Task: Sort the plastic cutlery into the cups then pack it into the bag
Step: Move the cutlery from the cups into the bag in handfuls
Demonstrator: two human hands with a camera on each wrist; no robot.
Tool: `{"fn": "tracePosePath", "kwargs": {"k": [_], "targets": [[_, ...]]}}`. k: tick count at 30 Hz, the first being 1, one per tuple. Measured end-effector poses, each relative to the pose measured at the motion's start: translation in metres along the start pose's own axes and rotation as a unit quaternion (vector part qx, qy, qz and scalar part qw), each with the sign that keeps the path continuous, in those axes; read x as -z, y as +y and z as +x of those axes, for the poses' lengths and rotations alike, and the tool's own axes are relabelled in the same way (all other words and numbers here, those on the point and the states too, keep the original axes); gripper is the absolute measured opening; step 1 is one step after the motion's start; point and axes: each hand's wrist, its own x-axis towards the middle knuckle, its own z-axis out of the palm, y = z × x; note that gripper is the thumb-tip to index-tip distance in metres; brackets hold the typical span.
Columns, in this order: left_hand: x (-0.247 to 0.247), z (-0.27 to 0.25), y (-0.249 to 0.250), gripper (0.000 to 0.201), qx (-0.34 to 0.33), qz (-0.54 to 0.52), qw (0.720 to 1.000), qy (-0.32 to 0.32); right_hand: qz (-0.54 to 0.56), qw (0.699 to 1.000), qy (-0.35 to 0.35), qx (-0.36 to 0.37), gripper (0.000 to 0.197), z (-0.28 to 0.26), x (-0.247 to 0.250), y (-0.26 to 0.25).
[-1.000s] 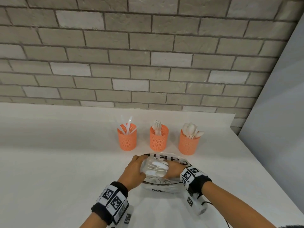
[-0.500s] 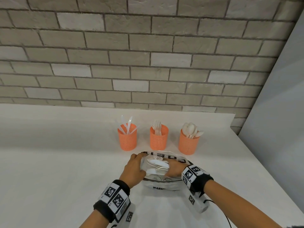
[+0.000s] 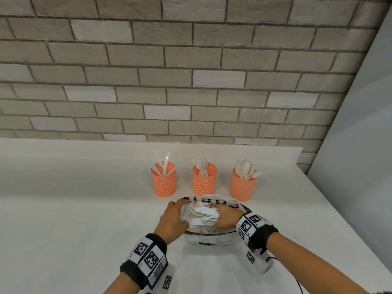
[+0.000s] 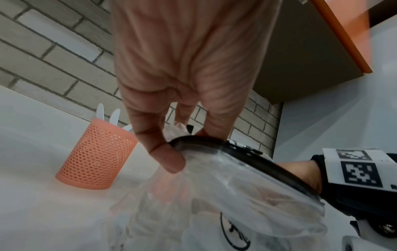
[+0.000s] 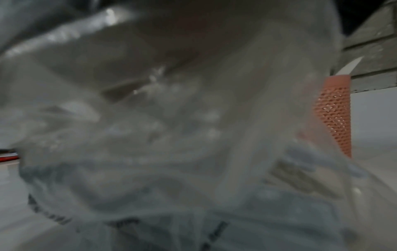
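- Left hand [image 3: 171, 219] has its fingers [image 4: 165, 152] curled over the bag [image 3: 209, 240] rim, holding the mouth wide on the bench [image 3: 63, 230]; ease off and, I'd say, the thin film sags shut.
- Right hand [image 3: 226, 217] is inside the bag, seemingly clutching white cutlery [image 3: 204, 215]; tines could snag plastic.
- Left cup [image 3: 163, 181]: knives. Middle cup [image 3: 204, 179]: forks. Right cup [image 3: 243, 184]: spoons. All three stand close behind the bag, so a tug might tip one.

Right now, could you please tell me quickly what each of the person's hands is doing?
Left hand: grips the rim of the clear plastic bag, holding it open.
Right hand: inside the bag, gripping white plastic cutlery.
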Motion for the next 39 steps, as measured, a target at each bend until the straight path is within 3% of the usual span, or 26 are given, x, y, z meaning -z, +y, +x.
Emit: {"fn": "tracePosePath", "kwargs": {"k": [3, 11, 14, 19, 23, 25, 27, 29, 31, 34, 37, 39], "targets": [[0.003, 0.001, 0.001, 0.065, -0.001, 0.006, 1.0, 0.001, 0.027, 0.999, 0.011, 0.024, 0.054, 0.0, 0.001, -0.002], [0.003, 0.001, 0.0, 0.064, 0.006, -0.011, 1.0, -0.011, 0.094, 0.991, 0.019, 0.096, 0.055, -0.002, -0.007, -0.001], [0.008, 0.002, -0.002, 0.055, -0.009, -0.027, 0.999, -0.015, 0.117, 0.984, 0.045, 0.124, 0.05, -0.004, -0.006, -0.001], [0.015, -0.001, -0.009, 0.031, 0.046, -0.215, 0.973, -0.067, 0.158, 0.972, 0.076, 0.158, 0.045, -0.009, -0.008, -0.002], [0.021, -0.002, -0.009, 0.024, -0.003, -0.176, 0.982, -0.068, 0.258, 0.937, 0.111, 0.205, 0.046, -0.02, -0.001, -0.019], [0.026, -0.001, -0.003, 0.027, -0.049, -0.111, 0.992, -0.035, 0.322, 0.908, 0.134, 0.231, 0.042, -0.026, 0.012, -0.032], [0.032, -0.001, 0.008, 0.028, -0.069, -0.081, 0.993, 0.044, 0.385, 0.878, 0.155, 0.237, 0.033, -0.033, 0.031, -0.043], [0.035, -0.001, 0.018, 0.027, -0.074, -0.164, 0.975, 0.133, 0.478, 0.832, 0.168, 0.226, 0.02, -0.039, 0.049, -0.048], [0.036, 0.003, 0.03, 0.024, -0.048, -0.302, 0.94, 0.151, 0.574, 0.774, 0.175, 0.205, 0.008, -0.039, 0.064, -0.049], [0.032, 0.009, 0.05, 0.025, 0.041, -0.486, 0.871, 0.062, 0.644, 0.71, 0.214, 0.188, 0.004, -0.037, 0.078, -0.053], [0.023, 0.013, 0.065, 0.042, 0.123, -0.599, 0.788, -0.072, 0.658, 0.677, 0.262, 0.2, 0.006, -0.038, 0.083, -0.058], [0.012, 0.017, 0.069, 0.057, 0.157, -0.631, 0.744, -0.154, 0.653, 0.67, 0.293, 0.198, 0.023, -0.037, 0.079, -0.063]]}}
